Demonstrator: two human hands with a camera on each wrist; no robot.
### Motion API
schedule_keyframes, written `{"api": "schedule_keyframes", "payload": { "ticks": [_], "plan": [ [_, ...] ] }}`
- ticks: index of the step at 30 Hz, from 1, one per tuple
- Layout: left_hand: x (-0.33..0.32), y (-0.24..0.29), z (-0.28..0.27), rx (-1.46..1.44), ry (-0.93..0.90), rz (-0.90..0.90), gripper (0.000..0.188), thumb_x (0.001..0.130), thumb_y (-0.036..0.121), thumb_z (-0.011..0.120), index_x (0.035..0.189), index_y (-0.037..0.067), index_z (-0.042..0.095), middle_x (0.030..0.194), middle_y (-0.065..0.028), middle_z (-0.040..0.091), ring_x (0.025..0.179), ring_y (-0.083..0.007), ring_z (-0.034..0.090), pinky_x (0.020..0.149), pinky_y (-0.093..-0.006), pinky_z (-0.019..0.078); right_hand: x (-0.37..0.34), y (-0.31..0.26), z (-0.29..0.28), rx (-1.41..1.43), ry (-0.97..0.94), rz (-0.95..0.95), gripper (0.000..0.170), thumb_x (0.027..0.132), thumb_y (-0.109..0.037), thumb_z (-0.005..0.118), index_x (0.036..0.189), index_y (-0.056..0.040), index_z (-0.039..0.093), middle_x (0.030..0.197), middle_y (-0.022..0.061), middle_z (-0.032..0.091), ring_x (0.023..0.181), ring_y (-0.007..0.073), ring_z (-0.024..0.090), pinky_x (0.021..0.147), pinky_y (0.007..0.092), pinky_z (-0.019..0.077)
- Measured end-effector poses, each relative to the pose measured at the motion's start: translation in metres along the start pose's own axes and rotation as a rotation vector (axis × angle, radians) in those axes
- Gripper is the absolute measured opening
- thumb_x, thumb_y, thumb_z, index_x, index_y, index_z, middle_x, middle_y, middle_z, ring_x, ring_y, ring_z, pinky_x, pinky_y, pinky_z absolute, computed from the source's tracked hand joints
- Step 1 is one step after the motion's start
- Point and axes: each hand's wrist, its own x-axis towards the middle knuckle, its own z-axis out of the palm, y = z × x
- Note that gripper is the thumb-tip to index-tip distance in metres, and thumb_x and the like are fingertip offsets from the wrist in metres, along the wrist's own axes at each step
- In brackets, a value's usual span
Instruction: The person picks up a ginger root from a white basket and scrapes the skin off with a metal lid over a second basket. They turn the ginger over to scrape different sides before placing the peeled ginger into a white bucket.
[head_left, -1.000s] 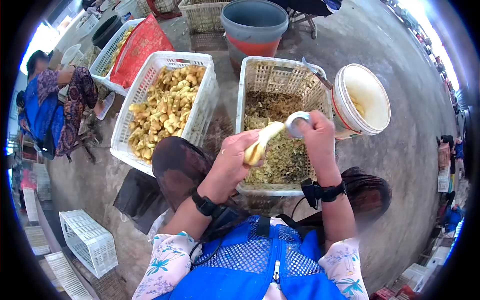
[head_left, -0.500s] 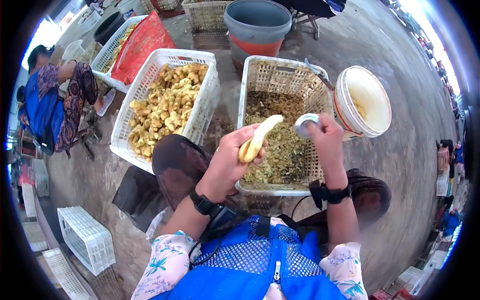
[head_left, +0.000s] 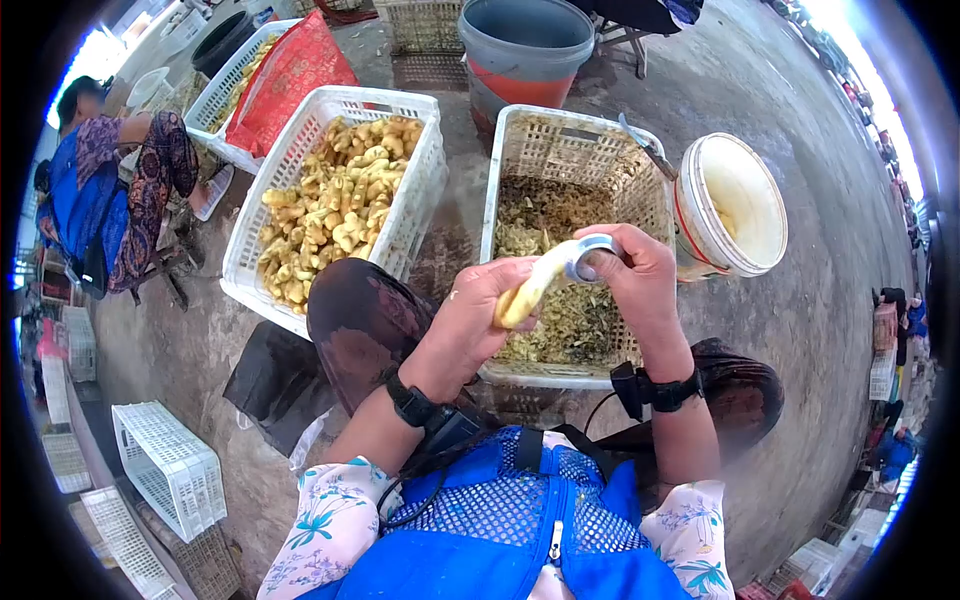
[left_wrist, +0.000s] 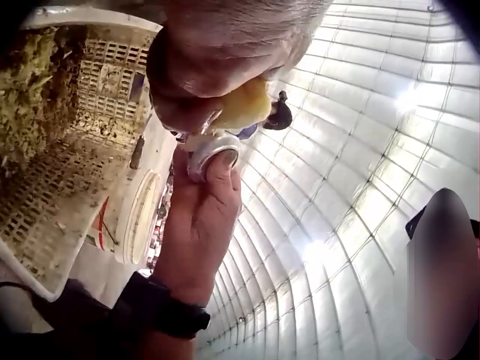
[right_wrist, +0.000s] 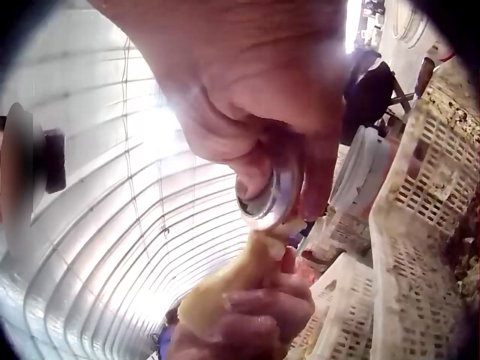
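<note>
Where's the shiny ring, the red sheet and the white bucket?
Shiny ring (right_wrist: 286,191): right wrist view, on its band.
Red sheet (head_left: 290,88): head view, near its middle.
White bucket (head_left: 742,182): head view, inside wall.

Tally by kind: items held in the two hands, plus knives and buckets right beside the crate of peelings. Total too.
Ginger piece, left hand: 1
Shiny ring, right hand: 1
Knife: 1
Buckets, grey-and-red one and white one: 2
Total: 5
</note>
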Motion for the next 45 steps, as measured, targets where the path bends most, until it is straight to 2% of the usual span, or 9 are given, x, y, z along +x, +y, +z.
{"api": "schedule_keyframes", "payload": {
  "ticks": [5,9,17,21,27,32,35,43,45],
  "plan": [
    [0.0,0.005,-0.004,-0.23,-0.056,0.002,0.034,0.101,0.019,0.06,0.126,-0.003,0.061,0.094,-0.0089,0.066,0.073,-0.0163,0.061,0.058,-0.0298,0.0467,-0.005,0.013,0.0,0.136,0.156,-0.022,0.017,0.084,0.007,0.071,0.1,0.0009,0.072,0.103,0.0032,0.067,0.092,0.0088,0.062,0.08,0.024,0.0505],
    [-0.003,0.003,0.002,-0.129,-0.068,-0.018,0.037,0.103,0.022,0.054,0.129,-0.005,0.058,0.094,-0.0079,0.063,0.075,-0.0147,0.059,0.058,-0.0258,0.0445,-0.009,0.008,0.011,-0.074,-0.052,-0.231,0.019,0.08,0.007,0.075,0.098,0.002,0.07,0.11,0.0053,0.065,0.102,0.0089,0.059,0.079,0.0242,0.0496],
    [-0.01,0.013,0.02,-0.029,-0.017,-0.055,0.037,0.102,0.022,0.055,0.123,-0.007,0.061,0.09,-0.0087,0.063,0.071,-0.0138,0.056,0.056,-0.0247,0.0434,0.004,0.001,-0.002,-0.086,0.0,-0.1,0.016,0.09,0.0,0.07,0.107,0.0001,0.07,0.085,-0.0022,0.069,0.08,0.0042,0.061,0.072,0.0227,0.0494],
    [-0.018,0.013,0.02,0.128,-0.173,-0.02,0.036,0.094,0.017,0.061,0.12,-0.008,0.062,0.089,-0.0088,0.064,0.068,-0.0117,0.054,0.057,-0.0242,0.0431,0.004,-0.001,0.0,-0.174,0.007,-0.273,0.014,0.09,-0.003,0.072,0.103,-0.0007,0.07,0.081,0.0011,0.067,0.075,0.0074,0.061,0.069,0.025,0.0488],
    [-0.028,0.011,0.02,0.212,-0.201,-0.045,0.053,0.082,0.003,0.065,0.133,-0.008,0.057,0.093,-0.0077,0.063,0.07,-0.0082,0.053,0.059,-0.022,0.0423,0.025,0.008,-0.036,-0.354,0.132,-0.11,0.009,0.085,-0.001,0.073,0.091,-0.0001,0.068,0.074,0.0097,0.064,0.064,0.0149,0.058,0.059,0.0311,0.046],
    [-0.025,0.012,0.025,0.164,-0.175,-0.019,0.07,0.076,-0.001,0.066,0.144,-0.004,0.05,0.101,-0.0059,0.062,0.076,-0.0071,0.054,0.061,-0.0207,0.0424,0.004,-0.006,-0.02,-0.103,-0.131,-0.311,0.013,0.08,0.003,0.072,0.093,0.0031,0.069,0.112,0.009,0.068,0.098,0.0157,0.062,0.082,0.0289,0.0499],
    [-0.02,0.006,0.02,0.237,-0.222,0.032,0.071,0.076,0.001,0.067,0.144,-0.003,0.05,0.103,-0.005,0.062,0.079,-0.0066,0.055,0.063,-0.0206,0.0438,-0.009,-0.009,0.002,-0.163,-0.211,-0.304,0.017,0.079,0.004,0.072,0.095,0.0009,0.07,0.115,0.0099,0.068,0.101,0.0167,0.062,0.084,0.0295,0.0492],
    [-0.024,0.008,0.018,0.438,-0.186,0.015,0.071,0.077,0.004,0.067,0.146,0.001,0.051,0.104,-0.0007,0.063,0.081,-0.0056,0.054,0.067,-0.0209,0.0445,0.027,0.01,-0.043,-0.174,0.112,0.013,0.009,0.084,0.001,0.072,0.092,-0.0001,0.07,0.081,0.0063,0.068,0.071,0.0139,0.061,0.066,0.0293,0.0491],
    [-0.023,0.009,0.02,0.473,-0.155,0.043,0.07,0.076,0.006,0.068,0.144,0.0,0.054,0.103,-0.003,0.065,0.082,-0.0076,0.057,0.068,-0.0218,0.0466,0.02,0.008,-0.04,-0.219,0.032,-0.172,0.009,0.083,-0.002,0.073,0.09,0.0004,0.069,0.083,0.0062,0.068,0.075,0.0123,0.063,0.068,0.0286,0.0496]
  ]
}}
